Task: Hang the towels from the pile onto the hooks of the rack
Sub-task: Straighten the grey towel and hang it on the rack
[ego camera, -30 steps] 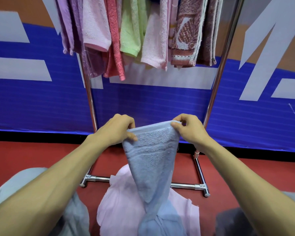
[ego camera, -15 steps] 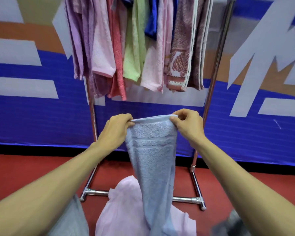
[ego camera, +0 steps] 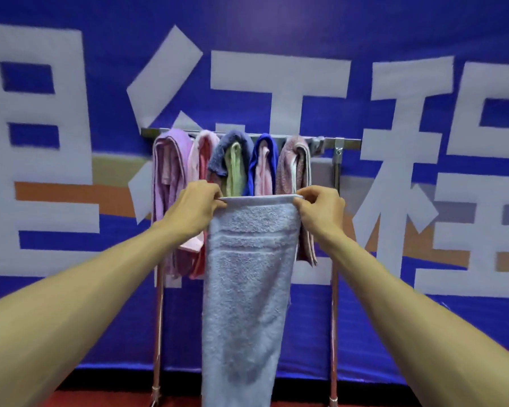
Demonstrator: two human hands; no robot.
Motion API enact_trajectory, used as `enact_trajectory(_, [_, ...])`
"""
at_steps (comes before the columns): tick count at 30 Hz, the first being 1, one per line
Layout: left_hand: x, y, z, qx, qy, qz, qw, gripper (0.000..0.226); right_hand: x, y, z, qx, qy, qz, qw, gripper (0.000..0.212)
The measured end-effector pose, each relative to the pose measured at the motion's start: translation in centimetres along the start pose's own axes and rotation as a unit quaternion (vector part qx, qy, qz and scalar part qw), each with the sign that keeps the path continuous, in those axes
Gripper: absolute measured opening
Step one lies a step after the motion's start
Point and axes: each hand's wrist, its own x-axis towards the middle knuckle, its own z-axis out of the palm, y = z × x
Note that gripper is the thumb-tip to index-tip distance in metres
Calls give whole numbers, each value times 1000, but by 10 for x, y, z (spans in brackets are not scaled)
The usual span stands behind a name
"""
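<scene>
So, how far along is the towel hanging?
Done: several towels hang on the rack. In hand: left hand and right hand pinch the light blue towel by its top edge. Left: hooking it, probably at the free right end of the bar. Pile not visible.

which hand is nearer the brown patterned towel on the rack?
Right. The right hand pinches a corner of the light blue towel just below the brown patterned towel; the left hand pinches the other corner, farther left.

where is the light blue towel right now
The light blue towel hangs at the centre of the head view, in front of the rack, top corners pinched by the left hand and right hand.
</scene>
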Motion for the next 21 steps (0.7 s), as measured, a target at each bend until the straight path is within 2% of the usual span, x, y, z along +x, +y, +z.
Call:
enact_trajectory(4, [27, 27, -57, -1, 49, 6, 999, 19, 28, -45, -24, -22, 27, -44, 998, 16])
enact_trajectory(9, [44, 52, -100, -22, 90, -28, 995, 16, 50, -90, -47, -37, 43, -76, 995, 17])
enact_trajectory(12, [56, 66, -125, -92, 181, -37, 978, 8, 65, -114, -61, 58, 64, -19, 996, 16])
enact_trajectory(14, [58, 75, -134, -118, 208, -30, 971, 6, 70, -122, -69, 101, 76, 0, 992, 15])
enact_trajectory(17, [56, 75, -127, -74, 153, -41, 985, 10, 66, -117, -73, 45, 64, -16, 997, 14])
enact_trajectory(21, [48, 75, -117, -147, 118, -81, 979, 9, 60, -105, -74, 57, 65, -2, 996, 14])
